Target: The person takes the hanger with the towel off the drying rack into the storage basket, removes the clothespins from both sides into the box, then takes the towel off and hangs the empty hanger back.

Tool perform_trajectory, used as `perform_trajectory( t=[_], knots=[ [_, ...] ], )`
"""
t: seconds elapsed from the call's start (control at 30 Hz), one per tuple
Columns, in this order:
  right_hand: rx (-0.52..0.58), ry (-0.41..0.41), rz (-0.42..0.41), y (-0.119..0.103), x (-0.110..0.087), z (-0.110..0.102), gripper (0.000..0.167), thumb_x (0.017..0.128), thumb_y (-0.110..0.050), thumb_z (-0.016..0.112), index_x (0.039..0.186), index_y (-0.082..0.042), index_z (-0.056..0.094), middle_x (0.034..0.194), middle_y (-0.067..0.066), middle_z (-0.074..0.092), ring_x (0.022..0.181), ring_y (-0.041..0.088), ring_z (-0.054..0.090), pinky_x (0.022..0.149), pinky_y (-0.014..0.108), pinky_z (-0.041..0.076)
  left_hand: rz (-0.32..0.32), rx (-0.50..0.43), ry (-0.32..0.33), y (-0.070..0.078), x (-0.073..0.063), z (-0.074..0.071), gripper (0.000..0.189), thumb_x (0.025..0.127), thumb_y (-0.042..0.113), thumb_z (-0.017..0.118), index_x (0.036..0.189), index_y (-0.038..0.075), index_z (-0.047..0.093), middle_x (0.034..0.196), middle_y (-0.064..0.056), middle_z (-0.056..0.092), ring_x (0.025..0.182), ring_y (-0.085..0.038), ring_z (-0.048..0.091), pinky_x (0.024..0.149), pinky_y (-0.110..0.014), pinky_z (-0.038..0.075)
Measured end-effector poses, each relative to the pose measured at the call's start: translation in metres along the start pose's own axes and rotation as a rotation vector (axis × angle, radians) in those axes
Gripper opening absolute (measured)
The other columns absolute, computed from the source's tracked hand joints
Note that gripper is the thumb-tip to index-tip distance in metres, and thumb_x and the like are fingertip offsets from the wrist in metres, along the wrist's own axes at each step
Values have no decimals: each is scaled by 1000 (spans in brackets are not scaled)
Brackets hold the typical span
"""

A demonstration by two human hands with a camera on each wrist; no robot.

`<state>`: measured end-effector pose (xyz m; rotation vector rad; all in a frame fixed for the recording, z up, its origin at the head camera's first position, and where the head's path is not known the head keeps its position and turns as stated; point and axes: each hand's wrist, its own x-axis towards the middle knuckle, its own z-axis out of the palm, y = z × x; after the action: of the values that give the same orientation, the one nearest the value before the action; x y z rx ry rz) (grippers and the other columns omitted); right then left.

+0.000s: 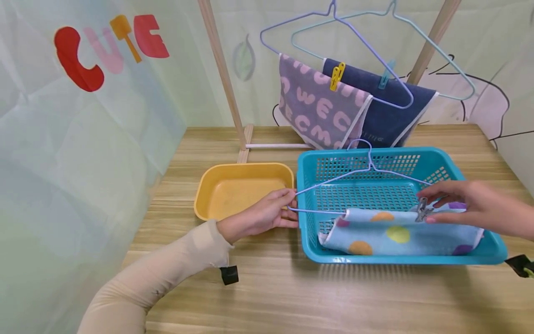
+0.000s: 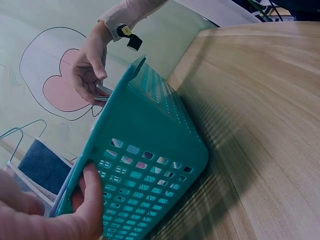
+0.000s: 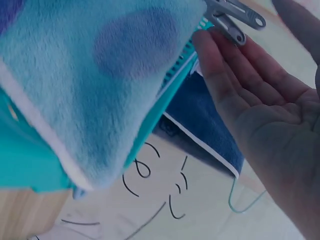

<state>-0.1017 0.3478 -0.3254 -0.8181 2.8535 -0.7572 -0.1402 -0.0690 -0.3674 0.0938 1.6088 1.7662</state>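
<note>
My left hand (image 1: 273, 208) pinches the left corner of a lilac clothes hanger (image 1: 370, 160) at the blue-green basket's left rim (image 1: 303, 204). Over the hanger's lower bar hangs a light blue towel (image 1: 375, 235) with coloured dots, its lower part inside the basket. A grey clothes peg (image 1: 422, 211) sits clamped on the towel's top fold, right of its middle. Around that peg my right hand (image 1: 471, 204) is spread; in the right wrist view the fingers (image 3: 215, 60) lie close beside the peg's handles, with the thumb held apart from them.
A yellow tub (image 1: 244, 185) stands left of the basket. Behind, a wooden rack (image 1: 223, 69) carries two hangers with a mauve lettered towel (image 1: 306, 102) and a navy towel (image 1: 384, 120), held by a yellow peg (image 1: 337, 76) and a blue peg (image 1: 386, 75).
</note>
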Motion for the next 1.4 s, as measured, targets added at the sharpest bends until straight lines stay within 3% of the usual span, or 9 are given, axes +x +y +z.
perform_trajectory(
  t=[0.13, 0.33, 0.8, 1.03, 1.27, 1.4],
  knots=[
    [78, 13, -61, 1, 1, 4, 41, 75, 2, 84, 113, -3, 68, 96, -11, 71, 83, 0, 66, 75, 8, 48, 5, -13, -3, -1, -1, 0, 44, 112, 22, 27, 147, -5, 31, 102, -11, 49, 85, -19, 63, 94, -51, 49],
    [131, 15, -101, 5, 4, 6, 33, 76, 9, 80, 105, -1, 68, 90, -10, 72, 81, 2, 67, 72, 9, 50, 7, -23, -3, -2, 0, 0, 44, 112, 20, 28, 147, -5, 30, 102, -11, 49, 84, -19, 63, 95, -52, 48],
    [168, 64, -344, 11, 9, 3, 42, 72, 20, 76, 90, -16, 67, 85, -5, 72, 80, 2, 68, 66, 13, 52, 1, -52, -5, -3, 1, 0, 42, 112, 18, 26, 148, -2, 30, 109, -17, 50, 85, -21, 62, 99, -56, 43],
    [126, 79, -357, 6, 11, -4, 43, 71, 20, 77, 90, -17, 69, 83, -7, 71, 79, 2, 66, 68, 12, 52, 0, -62, -7, -3, 1, 0, 41, 112, 17, 27, 149, -1, 30, 107, -14, 50, 84, -21, 62, 99, -57, 43],
    [31, 128, -271, -4, 15, -17, 42, 67, 19, 80, 85, -18, 68, 82, -11, 69, 72, 4, 63, 64, 12, 51, 6, -65, -11, -3, 0, 0, 42, 112, 18, 27, 149, 0, 30, 106, -14, 51, 85, -22, 62, 98, -56, 44],
    [3, 126, -276, -11, 23, -23, 37, 69, 13, 81, 86, -17, 68, 85, -12, 69, 73, 3, 62, 65, 11, 51, 0, -70, -7, -3, 0, 0, 42, 112, 18, 28, 149, 1, 30, 106, -14, 50, 86, -22, 61, 98, -56, 44]
  ],
)
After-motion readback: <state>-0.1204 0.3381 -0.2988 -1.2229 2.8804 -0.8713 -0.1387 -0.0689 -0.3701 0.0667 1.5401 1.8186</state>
